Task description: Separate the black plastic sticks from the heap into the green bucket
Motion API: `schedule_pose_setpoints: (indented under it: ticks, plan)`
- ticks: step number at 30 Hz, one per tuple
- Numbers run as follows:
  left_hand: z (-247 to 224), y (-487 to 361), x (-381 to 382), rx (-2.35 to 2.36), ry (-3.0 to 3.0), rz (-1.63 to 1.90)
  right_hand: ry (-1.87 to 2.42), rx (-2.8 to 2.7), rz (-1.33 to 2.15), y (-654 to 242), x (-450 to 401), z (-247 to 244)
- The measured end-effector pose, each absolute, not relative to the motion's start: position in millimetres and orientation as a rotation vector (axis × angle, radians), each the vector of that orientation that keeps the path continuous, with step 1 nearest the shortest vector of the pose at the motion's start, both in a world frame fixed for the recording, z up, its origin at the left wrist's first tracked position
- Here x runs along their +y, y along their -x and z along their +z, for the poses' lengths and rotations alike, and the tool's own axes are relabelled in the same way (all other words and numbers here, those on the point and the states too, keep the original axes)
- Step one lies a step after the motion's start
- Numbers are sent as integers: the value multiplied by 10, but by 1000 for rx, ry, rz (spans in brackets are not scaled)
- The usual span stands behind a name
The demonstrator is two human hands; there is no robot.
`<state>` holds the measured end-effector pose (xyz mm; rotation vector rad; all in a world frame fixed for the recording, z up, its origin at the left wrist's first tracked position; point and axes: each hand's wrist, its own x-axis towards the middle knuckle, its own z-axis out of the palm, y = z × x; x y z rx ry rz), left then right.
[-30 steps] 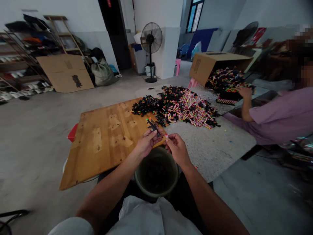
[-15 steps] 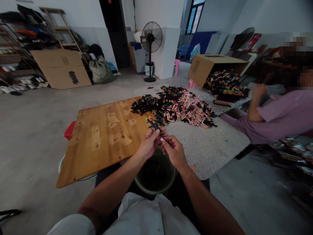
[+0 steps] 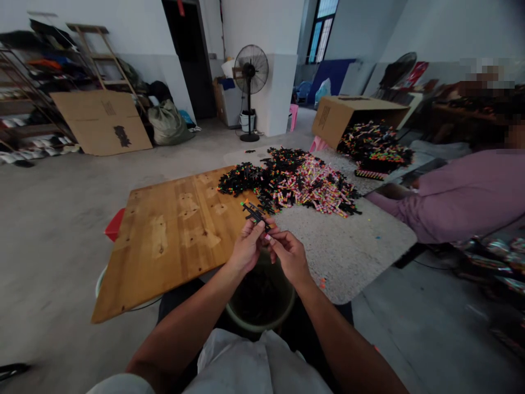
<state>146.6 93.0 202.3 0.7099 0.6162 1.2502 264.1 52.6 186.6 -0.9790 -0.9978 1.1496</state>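
Note:
A small black toy gun [image 3: 253,212] with orange and green at its far end is gripped in my left hand [image 3: 248,245]. My right hand [image 3: 291,255] pinches a small pink-and-white piece [image 3: 268,237] at the near end of the gun; whether it is joined to the gun I cannot tell. Both hands are close together above a round bucket [image 3: 233,320], whose dark contents are hard to make out. Beyond them lies a heap of black toy guns [image 3: 283,164] mixed with pink-and-yellow pieces [image 3: 315,186].
A wooden board [image 3: 164,235] lies on the left, a speckled grey tabletop [image 3: 348,251] on the right. Behind, a cardboard box [image 3: 334,123] on its side spills more toys [image 3: 375,145]. A person in a purple shirt [image 3: 471,186] sits at the right. A fan [image 3: 250,71] stands farther back.
My hands still hold the toy gun over the bucket, with the gun turned slightly. The view has tilted a little upward. The other person's raised hand has dropped.

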Motion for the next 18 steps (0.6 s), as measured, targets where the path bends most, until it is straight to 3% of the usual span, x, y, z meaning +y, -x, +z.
schedule_pose_setpoints:
  ticks: [18]
  plan:
    - [1981,-1513,877,705,-737,1214,868,-727,1351,-2636,539,1876]
